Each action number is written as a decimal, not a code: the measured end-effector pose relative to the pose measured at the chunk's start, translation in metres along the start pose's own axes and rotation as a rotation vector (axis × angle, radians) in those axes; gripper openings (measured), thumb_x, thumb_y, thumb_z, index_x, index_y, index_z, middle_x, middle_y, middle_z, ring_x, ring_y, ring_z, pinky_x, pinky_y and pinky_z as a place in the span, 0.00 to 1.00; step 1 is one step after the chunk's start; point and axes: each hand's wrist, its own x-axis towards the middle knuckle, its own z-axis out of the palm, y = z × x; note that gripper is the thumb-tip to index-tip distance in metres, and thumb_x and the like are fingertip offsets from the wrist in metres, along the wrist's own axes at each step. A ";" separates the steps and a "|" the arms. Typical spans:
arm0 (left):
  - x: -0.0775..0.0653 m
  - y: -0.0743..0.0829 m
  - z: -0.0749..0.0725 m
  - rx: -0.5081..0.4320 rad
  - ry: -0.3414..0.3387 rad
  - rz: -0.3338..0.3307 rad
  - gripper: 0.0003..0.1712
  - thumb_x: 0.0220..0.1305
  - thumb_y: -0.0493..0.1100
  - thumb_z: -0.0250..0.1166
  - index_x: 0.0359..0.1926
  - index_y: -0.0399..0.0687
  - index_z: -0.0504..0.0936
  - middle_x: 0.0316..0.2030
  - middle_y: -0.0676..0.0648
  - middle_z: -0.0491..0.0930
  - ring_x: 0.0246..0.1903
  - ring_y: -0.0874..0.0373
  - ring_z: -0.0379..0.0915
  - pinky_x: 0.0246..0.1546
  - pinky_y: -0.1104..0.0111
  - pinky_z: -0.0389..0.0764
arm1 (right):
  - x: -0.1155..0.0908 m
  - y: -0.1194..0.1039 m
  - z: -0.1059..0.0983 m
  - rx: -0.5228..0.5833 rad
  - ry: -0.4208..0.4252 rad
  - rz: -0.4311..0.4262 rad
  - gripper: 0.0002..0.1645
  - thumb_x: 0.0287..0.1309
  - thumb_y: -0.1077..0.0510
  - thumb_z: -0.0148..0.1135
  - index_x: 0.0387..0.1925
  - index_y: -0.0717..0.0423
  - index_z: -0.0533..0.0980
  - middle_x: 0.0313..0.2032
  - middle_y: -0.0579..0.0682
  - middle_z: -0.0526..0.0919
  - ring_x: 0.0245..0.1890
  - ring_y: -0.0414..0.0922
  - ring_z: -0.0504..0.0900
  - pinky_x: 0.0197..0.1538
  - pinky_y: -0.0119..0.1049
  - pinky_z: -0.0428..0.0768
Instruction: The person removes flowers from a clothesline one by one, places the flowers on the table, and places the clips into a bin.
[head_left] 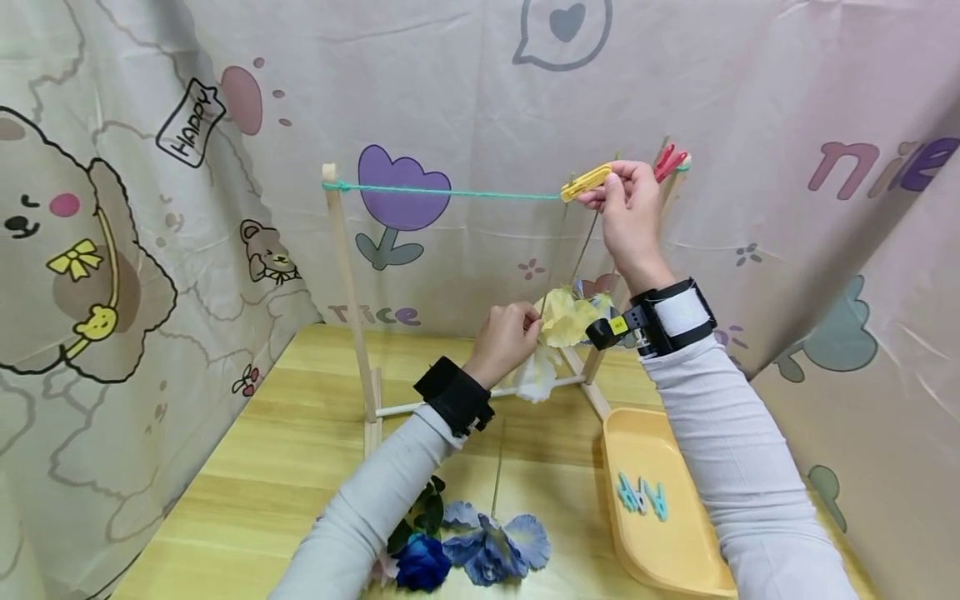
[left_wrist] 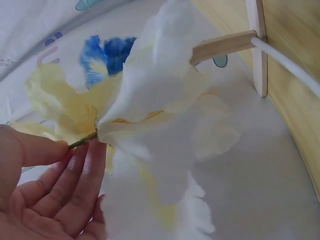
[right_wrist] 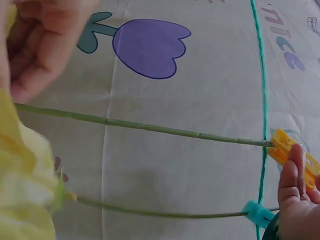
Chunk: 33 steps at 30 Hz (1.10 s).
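My right hand [head_left: 628, 218] pinches a yellow clothespin [head_left: 587, 182] at the green string [head_left: 457, 193]. In the right wrist view that clothespin meets the string at the tip of a green stem [right_wrist: 150, 127]. Lower down, my left hand [head_left: 506, 340] pinches the stem just behind the bloom of a white artificial flower [left_wrist: 165, 135], which hangs upside down. Beside it hangs a yellow flower [head_left: 566, 318], its stem held on the string by a teal clothespin [right_wrist: 257, 214]. A blue flower [left_wrist: 107, 55] shows behind. Further right, a red clothespin [head_left: 669, 162] sits near the post.
Wooden posts [head_left: 348, 292] carry the string, with a white crossbar [head_left: 401, 409] low between them. A yellow tray [head_left: 667, 546] at the right holds several clothespins [head_left: 641, 497]. A light blue flower [head_left: 495, 546] and a dark blue rose [head_left: 422, 562] lie in front on the table.
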 end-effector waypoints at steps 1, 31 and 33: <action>-0.002 0.001 -0.001 -0.002 -0.004 0.004 0.08 0.63 0.39 0.58 0.35 0.41 0.83 0.29 0.48 0.85 0.24 0.63 0.78 0.24 0.78 0.73 | 0.000 -0.001 0.000 0.023 0.016 -0.007 0.07 0.68 0.66 0.41 0.43 0.60 0.65 0.34 0.50 0.73 0.27 0.36 0.79 0.38 0.22 0.78; -0.093 -0.017 0.037 -0.295 -0.551 -0.215 0.19 0.58 0.33 0.56 0.11 0.42 0.79 0.14 0.47 0.81 0.12 0.56 0.72 0.17 0.76 0.52 | -0.093 0.029 -0.113 -0.449 -0.069 0.142 0.08 0.69 0.58 0.44 0.45 0.52 0.69 0.34 0.37 0.76 0.34 0.30 0.77 0.38 0.18 0.75; -0.096 -0.015 0.041 -0.254 -0.585 -0.215 0.20 0.56 0.32 0.56 0.09 0.43 0.77 0.13 0.46 0.81 0.11 0.57 0.70 0.17 0.76 0.51 | -0.108 0.038 -0.125 -0.590 -0.130 0.174 0.12 0.69 0.56 0.44 0.47 0.58 0.69 0.36 0.41 0.77 0.34 0.29 0.76 0.38 0.17 0.74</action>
